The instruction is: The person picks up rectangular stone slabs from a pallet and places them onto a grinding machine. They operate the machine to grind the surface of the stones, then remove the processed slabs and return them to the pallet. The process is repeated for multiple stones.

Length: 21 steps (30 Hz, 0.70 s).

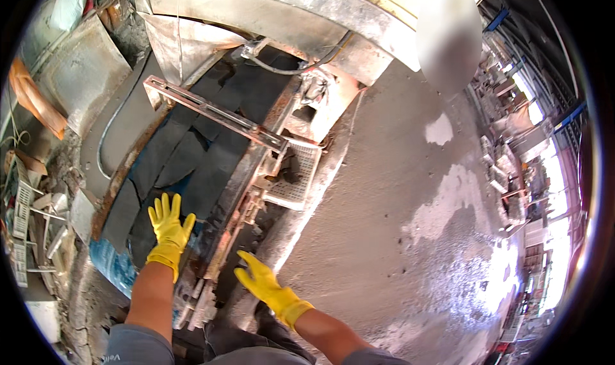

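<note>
Both my hands wear yellow rubber gloves. My left hand (168, 229), fingers spread, is over the near part of a conveyor; whether it touches the surface I cannot tell. Dark grey flat pieces (173, 163), cracked or broken with jagged gaps, cover most of the conveyor's blue belt (115, 265). My right hand (266, 288) hangs in the air just right of the conveyor's rusty side rail (234, 227). Its fingers are extended and partly apart, with nothing seen in them. A rusty metal crossbar (211, 112) spans the belt farther off.
A white perforated plastic basket (306, 173) stands right of the rail, below a hose (275, 69). A curved machine housing (275, 19) rises at the far end. Broken scraps and crates (48, 224) crowd the left. Wet concrete floor (371, 205) spreads to the right.
</note>
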Each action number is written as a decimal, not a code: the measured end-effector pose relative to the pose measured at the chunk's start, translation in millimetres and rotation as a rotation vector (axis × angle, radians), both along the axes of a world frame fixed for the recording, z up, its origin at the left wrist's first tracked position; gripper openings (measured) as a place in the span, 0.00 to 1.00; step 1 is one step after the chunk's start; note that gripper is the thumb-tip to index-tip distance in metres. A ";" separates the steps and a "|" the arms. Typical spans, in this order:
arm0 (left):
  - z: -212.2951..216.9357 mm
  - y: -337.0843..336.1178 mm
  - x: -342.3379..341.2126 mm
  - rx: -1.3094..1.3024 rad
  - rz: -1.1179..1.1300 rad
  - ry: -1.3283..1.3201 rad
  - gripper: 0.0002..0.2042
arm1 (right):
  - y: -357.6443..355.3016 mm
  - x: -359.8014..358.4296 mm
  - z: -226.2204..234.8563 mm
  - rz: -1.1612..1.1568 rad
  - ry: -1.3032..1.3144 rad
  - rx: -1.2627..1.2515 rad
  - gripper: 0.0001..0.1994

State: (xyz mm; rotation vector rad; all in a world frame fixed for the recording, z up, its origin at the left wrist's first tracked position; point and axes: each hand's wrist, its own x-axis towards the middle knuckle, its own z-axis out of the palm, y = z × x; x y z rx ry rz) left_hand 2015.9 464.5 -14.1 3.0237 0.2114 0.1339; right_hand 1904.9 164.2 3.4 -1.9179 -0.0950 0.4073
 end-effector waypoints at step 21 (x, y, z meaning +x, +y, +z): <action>13.8 -42.1 5.4 0.177 0.364 0.316 0.37 | -504.8 -60.3 -50.1 -0.782 0.677 -0.139 0.27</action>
